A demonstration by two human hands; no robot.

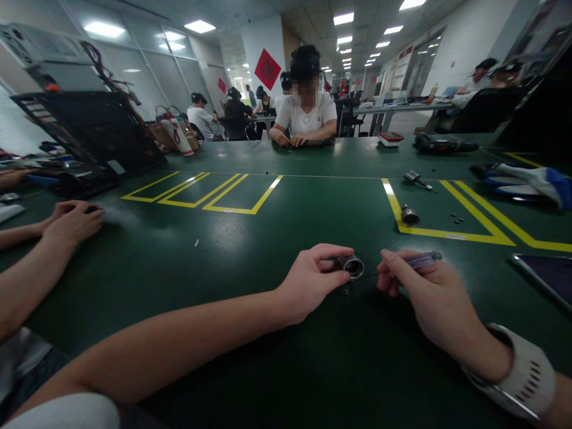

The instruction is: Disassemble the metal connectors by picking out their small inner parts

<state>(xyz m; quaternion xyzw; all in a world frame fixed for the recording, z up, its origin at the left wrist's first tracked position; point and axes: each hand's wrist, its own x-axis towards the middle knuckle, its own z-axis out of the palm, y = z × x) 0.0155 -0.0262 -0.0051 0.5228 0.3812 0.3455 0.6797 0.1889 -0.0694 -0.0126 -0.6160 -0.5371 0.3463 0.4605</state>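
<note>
Between thumb and fingers, my left hand [313,280] grips a hollow metal cylinder [353,267], its open end facing right and toward me. My right hand [424,292] is closed around a small screwdriver with a clear purplish handle [422,260]. The thin dark shaft points left at the cylinder's rim; whether it touches cannot be made out. Just below the cylinder, a few tiny metal parts [343,291] lie on the green table [250,369]. Beyond my right hand, a similar metal cup-shaped part [409,215] rests inside a yellow-taped box.
A metal chuck-like part [417,180] and several tiny pieces [456,218] lie at the right. Behind them are a power drill [444,143] and blue-white gloves [531,182]. A dark-screened device [547,277] sits at the right edge. A co-worker's hands [74,223] are at left; another person sits opposite.
</note>
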